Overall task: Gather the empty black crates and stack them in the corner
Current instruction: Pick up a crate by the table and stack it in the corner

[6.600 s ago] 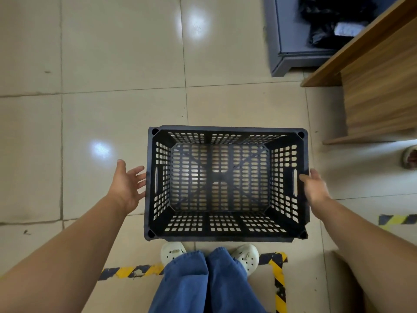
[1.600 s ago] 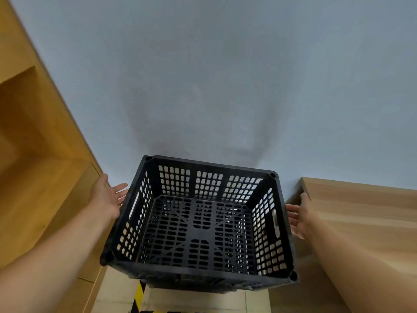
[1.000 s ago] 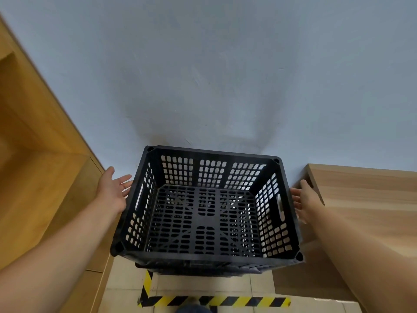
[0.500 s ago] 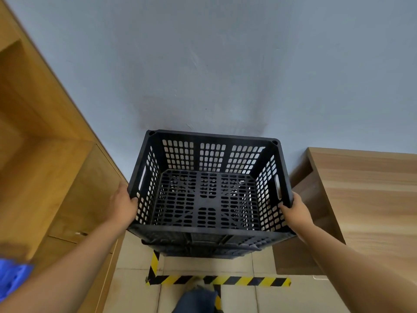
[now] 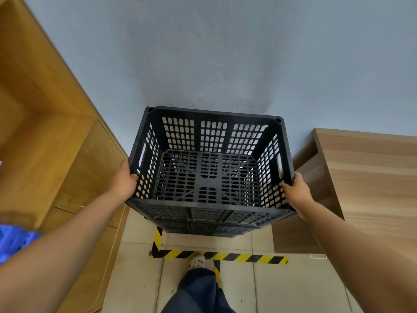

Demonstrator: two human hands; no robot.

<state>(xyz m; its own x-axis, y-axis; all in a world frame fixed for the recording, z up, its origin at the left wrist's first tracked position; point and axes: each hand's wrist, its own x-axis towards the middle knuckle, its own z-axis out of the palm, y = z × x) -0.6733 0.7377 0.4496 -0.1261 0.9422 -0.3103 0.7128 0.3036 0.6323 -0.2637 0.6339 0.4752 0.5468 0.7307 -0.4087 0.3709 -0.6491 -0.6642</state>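
Both hands have come in from hovering flat beside the crate's ends to taking hold of it: a second or so ago the palms stood off from either side, and now the left hand (image 5: 123, 180) is clamped on the left end wall of the black crate (image 5: 211, 170), thumb over the rim, while the right hand (image 5: 295, 190) has its fingers curled round the near right corner. The crate sits in the gap between the wooden cabinet (image 5: 56, 143) on the left and the wooden desk (image 5: 372, 177) on the right, its far wall close to the blue-grey wall (image 5: 225, 53), though whether it touches I cannot tell. Below its near edge I can make out more black lattice, so it looks to be resting on another crate (image 5: 209, 227) already in the corner, above the striped floor tape (image 5: 225, 256). To my eye this is the seating step: the top crate is being squared up on the stack. It stands mouth up, empty, its long axis running left to right along the wall, handle slots at the two short ends. What the next move seems to call for is a small nudge to line the corners up with the crate below, then letting go evenly so it does not rock off.
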